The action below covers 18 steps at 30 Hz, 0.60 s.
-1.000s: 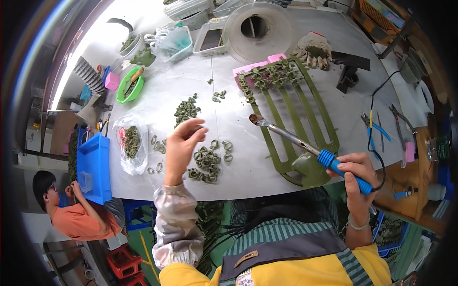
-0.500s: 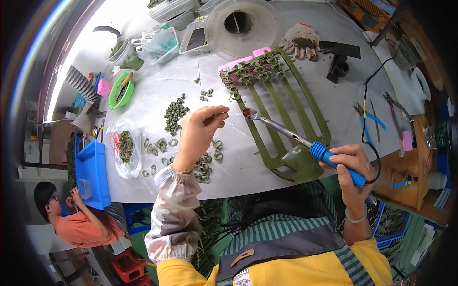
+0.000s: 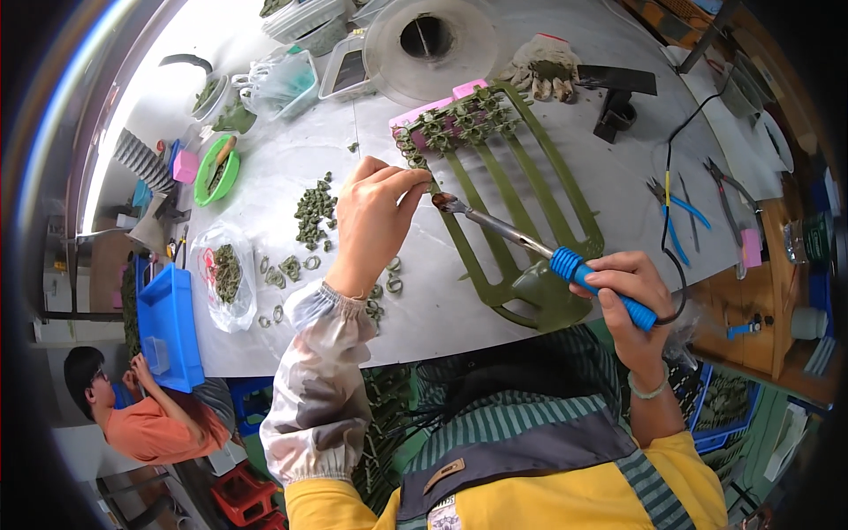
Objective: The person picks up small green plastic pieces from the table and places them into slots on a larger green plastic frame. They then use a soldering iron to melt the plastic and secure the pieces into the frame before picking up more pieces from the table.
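My right hand [image 3: 632,291] is wrapped round the blue handle of a soldering iron [image 3: 508,231]. The iron's wide, dark tip sits at the left bar of a green wax-like frame [image 3: 558,163], close to my left fingertips. My left hand [image 3: 375,216] pinches at that same bar; whatever is between thumb and fingers is too small to make out. Small green ring-shaped pieces [image 3: 477,125] crowd the frame's far end, which rests on a pink block [image 3: 413,118]. Loose green rings [image 3: 393,284] lie below my left wrist, partly hidden by it.
Green pellets [image 3: 314,216], a plastic bag of green pieces [image 3: 227,274] and a green bowl [image 3: 228,181] are on the left. Blue-handled pliers [image 3: 676,225] lie right, near the iron's cord [image 3: 664,212]. Gloves [image 3: 543,69] lie at the back. Another person [image 3: 168,420] sits far left.
My left hand has moved up to the frame's left bar, its fingers closing there. The iron and my right hand have shifted slightly left and up. The view has shifted a little.
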Tool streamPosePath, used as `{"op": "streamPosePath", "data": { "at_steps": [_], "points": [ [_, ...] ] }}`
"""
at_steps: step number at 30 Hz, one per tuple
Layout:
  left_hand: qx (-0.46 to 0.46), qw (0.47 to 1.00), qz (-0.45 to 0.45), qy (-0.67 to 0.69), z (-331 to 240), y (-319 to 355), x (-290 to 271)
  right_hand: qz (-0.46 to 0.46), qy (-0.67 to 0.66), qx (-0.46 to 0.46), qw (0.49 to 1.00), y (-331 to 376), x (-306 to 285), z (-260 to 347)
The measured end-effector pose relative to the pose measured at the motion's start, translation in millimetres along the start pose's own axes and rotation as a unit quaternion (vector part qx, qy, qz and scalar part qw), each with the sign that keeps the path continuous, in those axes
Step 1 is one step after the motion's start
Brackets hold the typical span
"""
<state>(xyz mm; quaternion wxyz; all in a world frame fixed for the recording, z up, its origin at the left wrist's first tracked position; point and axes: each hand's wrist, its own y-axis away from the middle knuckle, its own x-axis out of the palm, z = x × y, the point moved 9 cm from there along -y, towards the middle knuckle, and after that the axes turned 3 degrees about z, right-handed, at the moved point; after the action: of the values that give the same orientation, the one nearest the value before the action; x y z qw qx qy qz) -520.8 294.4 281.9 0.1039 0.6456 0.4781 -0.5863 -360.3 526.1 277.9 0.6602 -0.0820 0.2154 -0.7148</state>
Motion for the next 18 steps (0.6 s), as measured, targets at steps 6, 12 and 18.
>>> {"op": "streamPosePath", "data": {
  "at_steps": [6, 12, 18],
  "points": [
    [0.042, 0.998, 0.024, -0.047, -9, -9, 9, -0.012, -0.006, -0.008, 1.000, -1, 3, -7],
    [0.050, 0.995, 0.048, -0.065, -9, -16, 19, -0.027, -0.015, -0.008, 0.999, -5, 3, -15],
    [0.047, 0.994, 0.045, -0.083, -2, -7, 13, 0.001, -0.004, 0.003, 1.000, -3, -3, 1]
  ]
}}
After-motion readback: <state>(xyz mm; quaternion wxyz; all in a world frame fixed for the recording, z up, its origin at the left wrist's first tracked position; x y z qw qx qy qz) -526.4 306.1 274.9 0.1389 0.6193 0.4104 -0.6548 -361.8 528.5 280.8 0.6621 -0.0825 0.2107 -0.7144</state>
